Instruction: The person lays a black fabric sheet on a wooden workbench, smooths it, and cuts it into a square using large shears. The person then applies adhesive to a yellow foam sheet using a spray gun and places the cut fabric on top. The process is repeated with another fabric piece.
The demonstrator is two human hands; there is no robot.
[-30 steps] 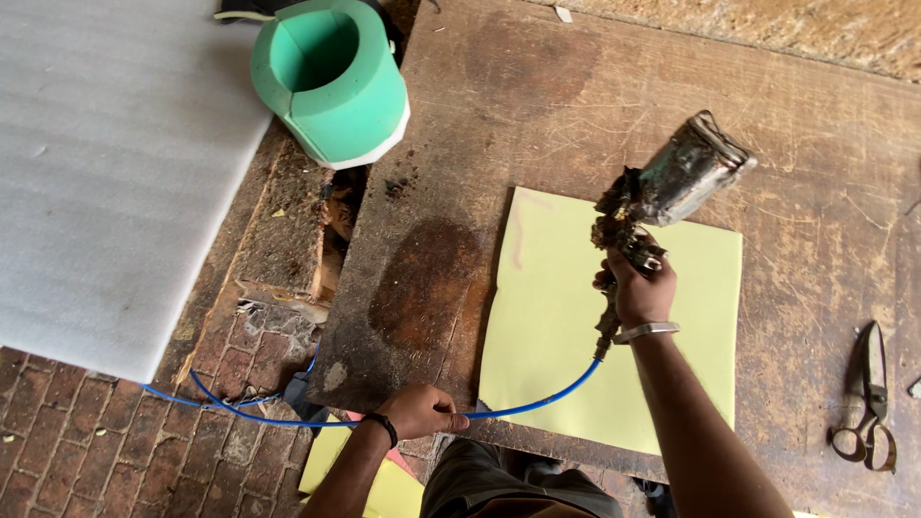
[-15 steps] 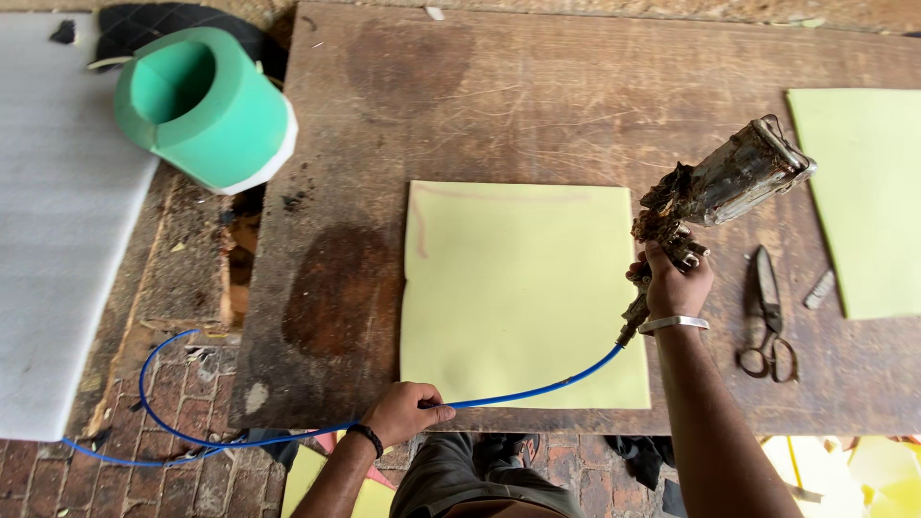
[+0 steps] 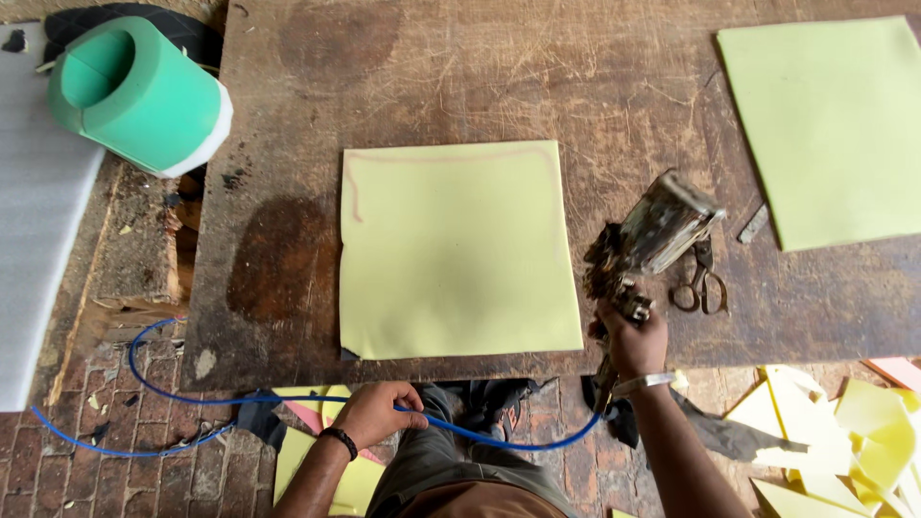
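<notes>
Right hand [image 3: 633, 341] grips the handle of a grimy spray gun [image 3: 650, 235], fingers wrapped tight around it; gun held above the right edge of the wooden table [image 3: 537, 86], its metal cup tilted up and to the right. Left hand [image 3: 376, 412] sits below the table's near edge, fingers curled loosely around the blue hose [image 3: 288, 398]. Hose runs from the gun's base, sags under the table edge, passes through the left hand, then loops over the brick floor [image 3: 58, 470] to the left. Yellow foam sheet [image 3: 456, 249] lies flat mid-table, just left of the gun, a faint pinkish line along its top and left edges; near-left corner slightly curled. Scissors [image 3: 698, 278] rest on the table just beside the gun's cup, partly hidden by it. Second yellow sheet [image 3: 825, 125] at the far right corner, well apart from the first. Green foam cylinder [image 3: 139, 91] lies off the table's far left corner, beside a white foam sheet [image 3: 34, 259]. Yellow offcuts [image 3: 854, 441] lie scattered on the floor lower right.
</notes>
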